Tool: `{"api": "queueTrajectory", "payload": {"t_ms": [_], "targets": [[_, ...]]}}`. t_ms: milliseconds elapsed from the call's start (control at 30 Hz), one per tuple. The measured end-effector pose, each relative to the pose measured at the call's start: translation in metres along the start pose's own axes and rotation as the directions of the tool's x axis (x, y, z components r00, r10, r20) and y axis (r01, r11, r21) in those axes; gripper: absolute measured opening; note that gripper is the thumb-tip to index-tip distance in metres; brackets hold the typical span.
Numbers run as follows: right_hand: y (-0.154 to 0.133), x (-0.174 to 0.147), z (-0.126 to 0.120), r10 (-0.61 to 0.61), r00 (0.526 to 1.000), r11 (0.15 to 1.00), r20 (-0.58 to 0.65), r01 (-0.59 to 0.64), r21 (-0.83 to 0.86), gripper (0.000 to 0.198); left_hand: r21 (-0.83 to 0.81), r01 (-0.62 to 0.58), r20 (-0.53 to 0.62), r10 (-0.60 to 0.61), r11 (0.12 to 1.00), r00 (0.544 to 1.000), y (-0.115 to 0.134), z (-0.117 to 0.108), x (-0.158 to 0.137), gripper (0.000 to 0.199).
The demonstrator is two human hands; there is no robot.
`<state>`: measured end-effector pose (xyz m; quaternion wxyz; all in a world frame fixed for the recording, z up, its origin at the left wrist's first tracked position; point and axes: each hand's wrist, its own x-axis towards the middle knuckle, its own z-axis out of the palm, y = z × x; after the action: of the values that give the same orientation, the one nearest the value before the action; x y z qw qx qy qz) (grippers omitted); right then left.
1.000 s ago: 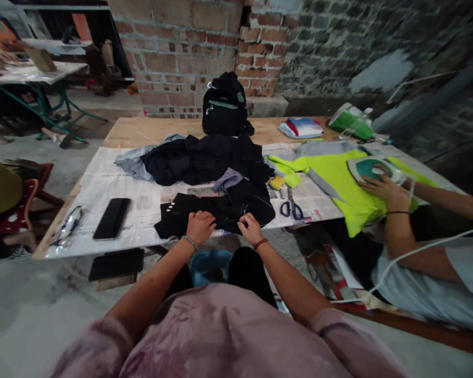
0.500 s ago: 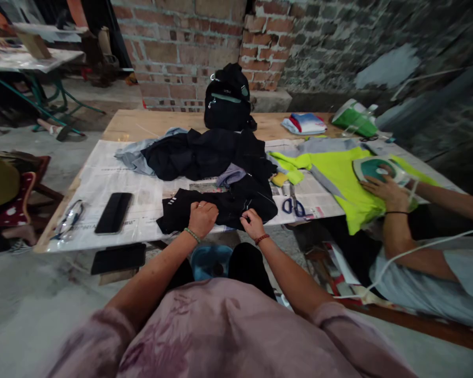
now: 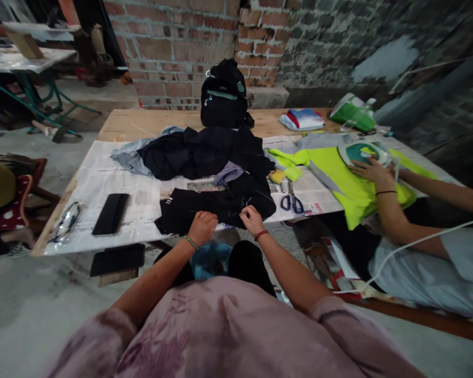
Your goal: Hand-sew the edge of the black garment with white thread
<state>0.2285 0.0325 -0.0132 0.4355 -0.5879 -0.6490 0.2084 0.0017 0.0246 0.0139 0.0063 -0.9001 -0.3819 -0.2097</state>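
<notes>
A black garment (image 3: pixel 177 210) with small white stripes at its left end lies along the front edge of the table. My left hand (image 3: pixel 203 228), with a ring and a green bracelet, is closed on its near edge. To the right, my right hand (image 3: pixel 253 219), wearing a red bead bracelet, pinches the same cloth between thumb and fingers. The fingertips of both hands are partly hidden. Behind the garment is a heap of dark clothing (image 3: pixel 189 152) with a grey-blue cloth (image 3: pixel 128 157) under its left side. Dark-blue-handled scissors (image 3: pixel 291 203) lie right of my right hand.
A phone (image 3: pixel 110 214) and glasses (image 3: pixel 66 220) lie on the newspaper-covered table (image 3: pixel 92 173) at left. A black backpack (image 3: pixel 224 100) stands behind. At right, a co-worker's hands hold an iron (image 3: pixel 364 154) on a yellow-grey garment (image 3: pixel 331 170). A blue bucket (image 3: pixel 208 260) stands below.
My left hand has slid slightly down toward the table edge, still on the black garment. My right hand keeps its pinch. The co-worker's iron has moved left across the yellow garment.
</notes>
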Motion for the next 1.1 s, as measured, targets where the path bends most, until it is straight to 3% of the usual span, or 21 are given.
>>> {"api": "queueTrajectory", "payload": {"t_ms": [300, 467, 733, 900, 1100], "targets": [[-0.002, 0.001, 0.000, 0.022, 1.000, 1.000, -0.013, -0.022, 0.016, 0.011, 0.093, 0.101, 0.042, -0.106, 0.990, 0.994, 0.007, 0.007, 0.006, 0.028], [-0.002, 0.001, -0.001, 0.009, 1.000, 1.000, -0.018, -0.009, 0.009, 0.011, 0.119, 0.134, 0.025, -0.138, 0.984, 0.990, 0.013, 0.007, 0.009, 0.022], [-0.003, -0.001, -0.002, 0.006, 1.000, 1.000, -0.023, -0.005, 0.007, 0.012, 0.046, 0.213, 0.011, -0.214, 0.976, 0.977, 0.010, 0.006, 0.011, 0.024], [-0.003, 0.000, -0.001, 0.007, 1.000, 1.000, -0.020, -0.007, -0.004, 0.012, -0.030, 0.256, 0.083, -0.252, 0.966, 0.964, 0.005, 0.000, 0.018, 0.022], [0.000, -0.002, 0.001, -0.032, 0.999, 0.998, -0.017, 0.031, -0.047, 0.011, -0.169, 0.416, 0.197, -0.384, 0.893, 0.902, -0.008, 0.005, 0.029, 0.020]]}}
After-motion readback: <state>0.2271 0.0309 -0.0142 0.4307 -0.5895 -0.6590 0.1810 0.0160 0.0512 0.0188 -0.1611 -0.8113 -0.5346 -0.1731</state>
